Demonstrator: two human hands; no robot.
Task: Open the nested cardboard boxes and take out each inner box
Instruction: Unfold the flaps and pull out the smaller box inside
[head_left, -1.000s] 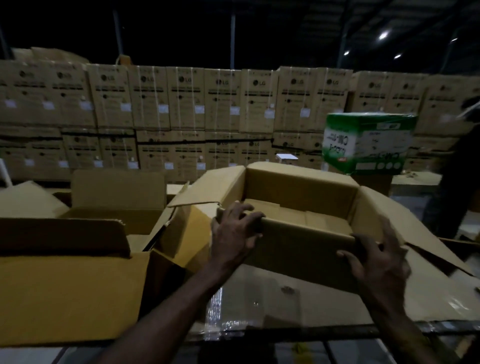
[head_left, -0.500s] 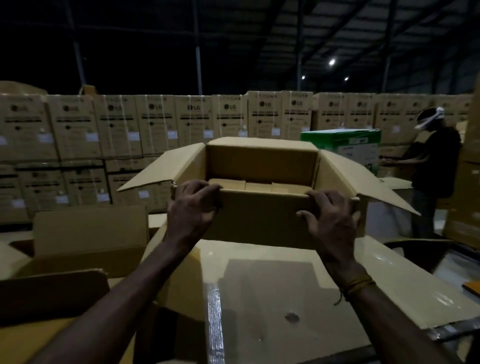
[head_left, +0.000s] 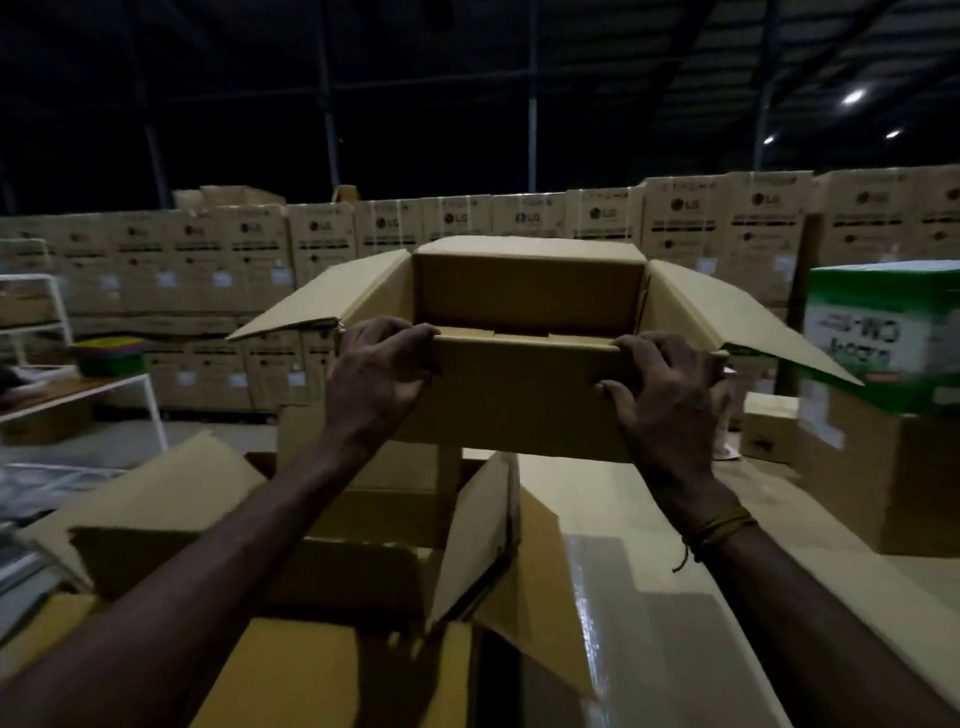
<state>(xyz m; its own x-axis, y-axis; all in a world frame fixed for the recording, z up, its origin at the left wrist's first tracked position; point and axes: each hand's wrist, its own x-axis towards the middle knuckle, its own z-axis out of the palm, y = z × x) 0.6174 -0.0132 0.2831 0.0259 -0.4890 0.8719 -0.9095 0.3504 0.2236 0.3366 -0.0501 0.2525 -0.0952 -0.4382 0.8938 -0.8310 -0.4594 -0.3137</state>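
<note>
A brown cardboard box (head_left: 519, 400) with its top flaps spread open is held up in the air in front of me. My left hand (head_left: 376, 371) grips the near rim at its left corner, fingers curled over the edge. My right hand (head_left: 667, 387) grips the same rim at the right corner. Inside the box a flat cardboard surface (head_left: 519, 330) shows low down; I cannot tell what it is. Below my arms lies a larger open box (head_left: 332, 670) with its flaps up.
A green and white carton (head_left: 883, 332) sits on a brown box (head_left: 872, 478) at the right. A taped closed carton (head_left: 644, 566) lies under my right arm. Stacked printed cartons (head_left: 675, 223) wall the back. A white metal rack (head_left: 72, 384) stands at the left.
I have lifted the open box higher and moved it leftward over the larger open box. The view swung left: the person at the right is out of view and the rack has appeared.
</note>
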